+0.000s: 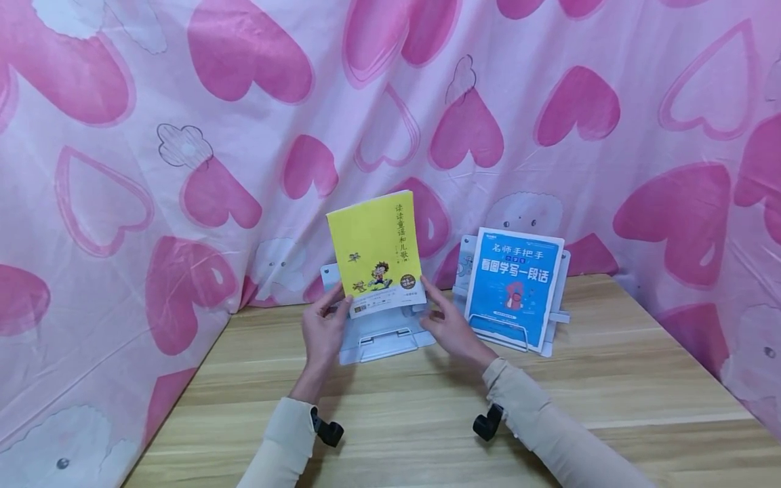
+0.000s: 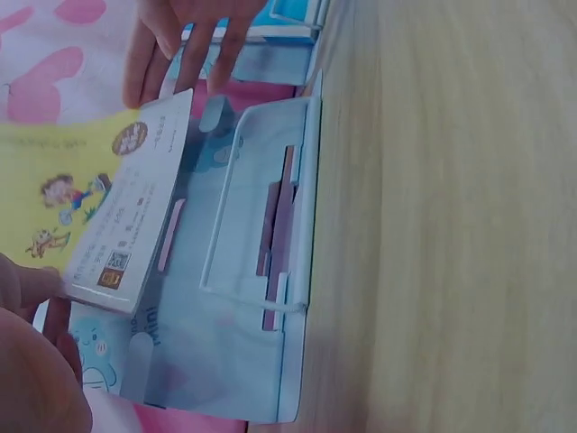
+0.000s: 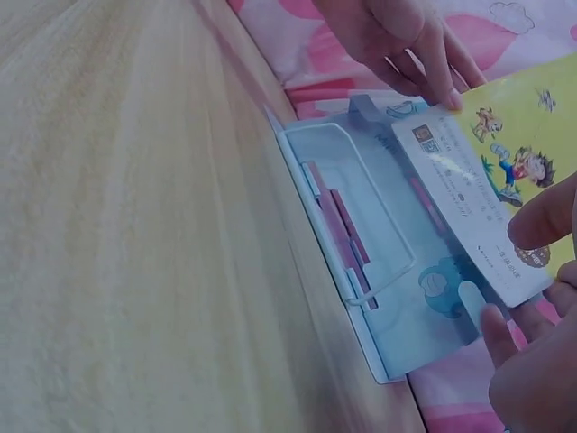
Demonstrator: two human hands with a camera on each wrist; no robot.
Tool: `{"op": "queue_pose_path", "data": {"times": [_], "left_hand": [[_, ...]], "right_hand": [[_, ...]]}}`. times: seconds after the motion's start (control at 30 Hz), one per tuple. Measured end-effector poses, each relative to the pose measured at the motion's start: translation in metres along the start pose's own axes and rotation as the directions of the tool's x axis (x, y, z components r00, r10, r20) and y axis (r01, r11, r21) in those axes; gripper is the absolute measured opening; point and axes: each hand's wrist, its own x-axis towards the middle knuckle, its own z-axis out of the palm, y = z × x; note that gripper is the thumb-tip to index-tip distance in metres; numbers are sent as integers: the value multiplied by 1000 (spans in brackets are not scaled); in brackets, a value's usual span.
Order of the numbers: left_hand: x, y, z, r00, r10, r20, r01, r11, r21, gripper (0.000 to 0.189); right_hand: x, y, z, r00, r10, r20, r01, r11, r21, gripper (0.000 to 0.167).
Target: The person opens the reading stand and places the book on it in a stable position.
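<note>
1. Left hand [image 1: 322, 330]: grips the lower left corner of the yellow book [image 1: 377, 252], thumb on the front cover, fingers behind. The left wrist view shows the thumb pressed on the cover's white bottom strip.
2. Yellow book: upright, tilted slightly, held by both hands just above the empty book stand [image 1: 384, 335]. Its bottom edge is close to the stand's ledge; whether it touches cannot be told.
3. Empty book stand: pale blue, on the wooden table [image 1: 641, 379], with a wire page holder at the front. It sits directly below and behind the yellow book.
4. Right hand [image 1: 449, 325]: fingers extended and loosely spread, fingertips at the yellow book's lower right corner. The right wrist view shows the thumb on the cover and fingers beneath the edge, a light pinch.
5. Blue book [image 1: 514, 287]: rests upright in a second stand [image 1: 558, 318], just to the right of the right hand, not touching it.
6. Backdrop: pink heart-print cloth [image 1: 183, 135] hangs behind and at both sides of the table.
</note>
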Motion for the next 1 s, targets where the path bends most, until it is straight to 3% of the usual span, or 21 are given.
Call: {"op": "queue_pose_path", "data": {"times": [0.3, 0.63, 1.0], "left_hand": [[-1, 4, -3, 1000, 12, -1, -12, 997, 70, 36], [3, -1, -12, 1000, 22, 1, -22, 983, 182, 35], [1, -8, -20, 999, 34, 38, -42, 968, 246, 34]], "right_hand": [[0, -4, -1, 1000, -25, -3, 25, 998, -49, 94], [1, 2, 3, 999, 52, 3, -52, 997, -53, 92], [-3, 6, 6, 998, 68, 16, -67, 995, -70, 91]]}}
